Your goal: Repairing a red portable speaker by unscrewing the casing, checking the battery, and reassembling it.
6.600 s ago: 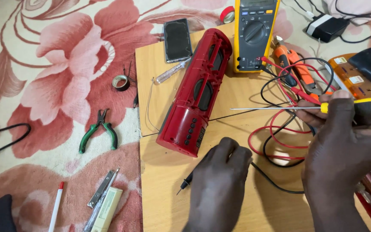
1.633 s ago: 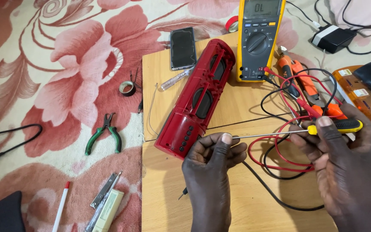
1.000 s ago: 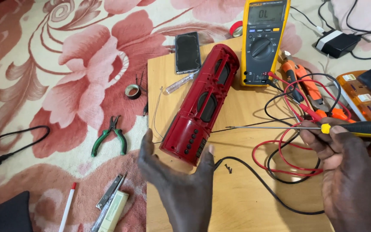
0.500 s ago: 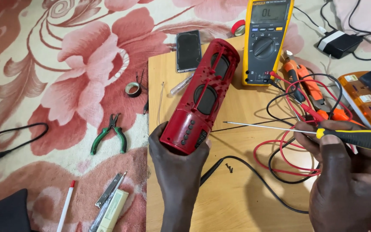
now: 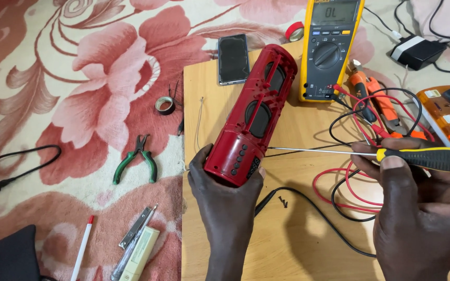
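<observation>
A red speaker [image 5: 253, 117] lies slantwise on a wooden board [image 5: 298, 244], its near end gripped by the left hand [image 5: 225, 200], fingers curled around both sides of the casing. The right hand [image 5: 423, 208] pinches a screwdriver [image 5: 371, 153] by its yellow-and-black handle, thumb on top, the long shaft level and its tip just at the speaker's right side, near the button panel. The speaker's far end reaches close to the board's far edge, between a phone [image 5: 234, 59] to the left and a yellow multimeter [image 5: 332, 47] to the right. Bare board lies open near the hands, crossed by a black cable [image 5: 319, 213]; red and black leads [image 5: 350, 182] crowd the right side. The right hand is cut off by the frame's right and near edges, its lower fingers hidden. Left of the board, on a floral carpet [image 5: 79, 78], lie green pliers [image 5: 136, 158] and a tape roll [image 5: 165, 105].
</observation>
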